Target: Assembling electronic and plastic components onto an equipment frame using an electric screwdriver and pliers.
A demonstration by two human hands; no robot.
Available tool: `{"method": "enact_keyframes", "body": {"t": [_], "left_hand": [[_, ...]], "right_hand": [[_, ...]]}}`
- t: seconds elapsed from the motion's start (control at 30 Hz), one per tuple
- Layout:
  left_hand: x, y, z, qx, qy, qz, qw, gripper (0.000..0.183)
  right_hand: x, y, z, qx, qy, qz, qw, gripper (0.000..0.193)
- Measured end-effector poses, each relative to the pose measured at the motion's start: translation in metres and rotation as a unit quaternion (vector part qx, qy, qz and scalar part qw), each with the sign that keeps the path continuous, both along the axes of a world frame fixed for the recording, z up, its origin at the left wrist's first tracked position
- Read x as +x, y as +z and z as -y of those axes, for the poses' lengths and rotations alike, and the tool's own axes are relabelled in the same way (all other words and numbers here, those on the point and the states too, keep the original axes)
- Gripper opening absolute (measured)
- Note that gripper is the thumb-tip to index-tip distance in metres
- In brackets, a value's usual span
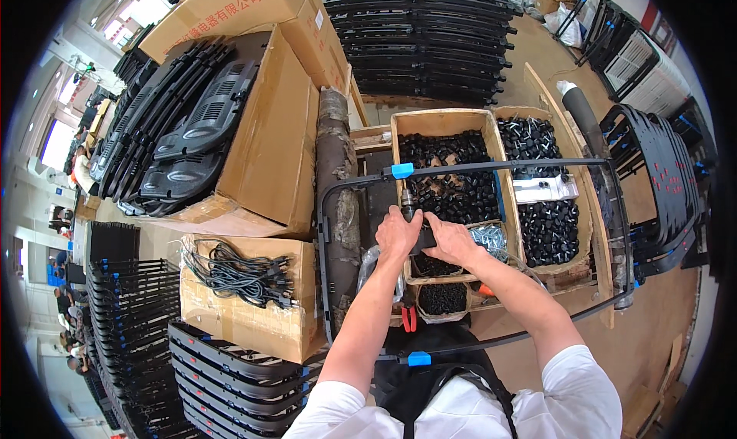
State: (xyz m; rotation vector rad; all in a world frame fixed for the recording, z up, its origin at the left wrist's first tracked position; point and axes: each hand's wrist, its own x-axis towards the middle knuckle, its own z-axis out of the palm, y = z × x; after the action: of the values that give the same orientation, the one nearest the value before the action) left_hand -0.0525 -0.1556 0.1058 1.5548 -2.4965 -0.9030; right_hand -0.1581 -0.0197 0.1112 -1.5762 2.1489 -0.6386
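Note:
My left hand [398, 233] and my right hand [451, 241] close in from both sides on a dark tool that looks like a power drill [408, 199]. Its metallic, chuck-like tip points away from me, while my fingers hide much of its body. Around my hands lies a large black rectangular frame [522, 164] with blue clips, resting across the wooden parts box. Just beyond my hands, a compartment holds many black knobs [468, 201]. Silver screws [487, 236] sit close to my right hand, and small black parts [443, 298] fill a tray nearer to me.
Black-headed bolts [549, 232] fill the box's right compartments. Red-handled pliers [409, 318] are near my body. On the left stand a carton [265, 147] of black plastic covers and another with coiled cables [242, 272]. Stacked black frames [422, 40] rise at the back; more panels [660, 178] stand right.

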Motion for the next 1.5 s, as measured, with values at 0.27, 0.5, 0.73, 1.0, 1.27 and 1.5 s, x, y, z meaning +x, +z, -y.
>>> {"method": "enact_keyframes", "body": {"t": [0.27, 0.5, 0.73, 1.0, 1.27, 1.5], "left_hand": [[0.000, -0.002, 0.005, 0.007, -0.010, 0.002, 1.000, 0.066], [0.005, 0.001, 0.001, 0.020, -0.020, -0.013, 1.000, 0.062], [0.012, -0.006, -0.001, 0.012, -0.031, -0.033, 0.999, 0.063], [0.025, -0.001, -0.017, 0.026, -0.024, -0.042, 0.998, 0.067], [0.132, 0.035, -0.143, 0.134, 0.128, -0.316, 0.931, 0.050], [0.297, 0.033, -0.314, 0.170, 0.147, -0.399, 0.889, 0.035]], "right_hand": [[0.013, -0.004, 0.001, -0.027, 0.018, -0.056, 0.998, 0.051], [0.017, -0.008, -0.006, -0.011, 0.007, -0.029, 1.000, 0.053], [0.023, 0.002, -0.009, 0.021, 0.010, -0.032, 0.999, 0.057], [0.035, 0.000, -0.027, 0.018, 0.006, -0.035, 0.999, 0.059], [0.142, 0.075, -0.125, -0.113, 0.007, -0.080, 0.990, 0.063], [0.266, 0.072, -0.283, -0.097, 0.105, -0.018, 0.990, 0.077]]}}
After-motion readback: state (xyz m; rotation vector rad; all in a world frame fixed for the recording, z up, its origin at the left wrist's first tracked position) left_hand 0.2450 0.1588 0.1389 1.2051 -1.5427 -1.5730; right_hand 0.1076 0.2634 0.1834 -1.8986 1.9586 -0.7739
